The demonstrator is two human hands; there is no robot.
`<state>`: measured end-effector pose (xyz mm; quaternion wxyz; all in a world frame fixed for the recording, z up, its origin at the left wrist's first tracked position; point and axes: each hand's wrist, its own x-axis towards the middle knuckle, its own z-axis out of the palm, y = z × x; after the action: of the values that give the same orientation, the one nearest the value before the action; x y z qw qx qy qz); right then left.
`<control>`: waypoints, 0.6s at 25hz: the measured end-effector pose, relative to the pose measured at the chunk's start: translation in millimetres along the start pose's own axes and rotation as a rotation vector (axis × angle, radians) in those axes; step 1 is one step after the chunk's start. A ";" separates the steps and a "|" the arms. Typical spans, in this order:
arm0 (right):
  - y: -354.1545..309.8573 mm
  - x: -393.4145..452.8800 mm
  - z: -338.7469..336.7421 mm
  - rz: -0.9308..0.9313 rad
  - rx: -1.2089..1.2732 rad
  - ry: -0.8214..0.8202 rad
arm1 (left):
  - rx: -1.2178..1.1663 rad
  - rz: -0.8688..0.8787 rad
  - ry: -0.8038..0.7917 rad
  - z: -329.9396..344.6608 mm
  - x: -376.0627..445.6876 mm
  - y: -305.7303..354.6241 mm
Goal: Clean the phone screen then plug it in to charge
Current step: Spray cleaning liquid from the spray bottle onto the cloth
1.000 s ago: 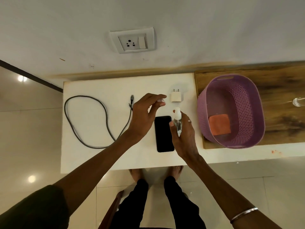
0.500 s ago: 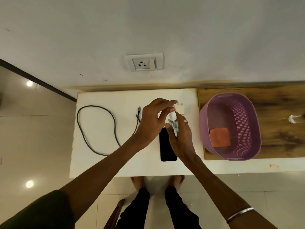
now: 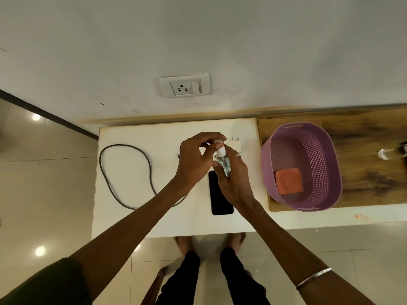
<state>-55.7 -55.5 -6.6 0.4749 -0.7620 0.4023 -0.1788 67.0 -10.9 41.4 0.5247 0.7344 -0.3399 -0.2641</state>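
A black phone point(image 3: 220, 194) lies screen up on the white table point(image 3: 136, 221), its top end hidden under my hands. My right hand point(image 3: 236, 183) is closed around a small clear spray bottle point(image 3: 224, 164), held tilted above the phone. My left hand point(image 3: 195, 159) pinches the bottle's white cap point(image 3: 218, 142) with thumb and fingertips at the top of the bottle. A white charger adapter point(image 3: 236, 145) lies just behind my hands. The dark cable point(image 3: 123, 172) loops on the left of the table. The wall socket point(image 3: 185, 85) is above the table.
A purple plastic basket point(image 3: 330, 172) holding an orange cloth point(image 3: 288, 181) stands on the wooden board point(image 3: 363, 194) at the right. A clear glass object point(image 3: 387, 153) lies at the far right edge. My bare feet show below the table's front edge.
My left hand brought the white cap from beside the bottle onto its top. The right hand keeps the bottle over the phone. The camera tilted, so the scene sits lower in view.
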 end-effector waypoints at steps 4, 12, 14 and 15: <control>-5.1 3.4 -5.0 0.008 0.013 -0.037 | 0.028 0.000 -0.061 -0.4 6.3 3.3; -19.0 1.4 -15.1 0.159 0.355 -0.156 | -0.174 -0.063 -0.230 3.7 8.7 12.6; -26.7 1.7 -18.6 0.185 0.484 -0.165 | -0.309 -0.154 -0.306 1.9 13.3 17.9; -29.3 2.0 -21.2 0.190 0.527 -0.173 | -0.347 -0.186 -0.344 0.3 15.6 19.1</control>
<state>-55.4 -62.7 28.8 0.7035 -0.5837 0.3698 -0.1661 72.3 -27.3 59.1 0.5507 0.6058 -0.3049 -0.4866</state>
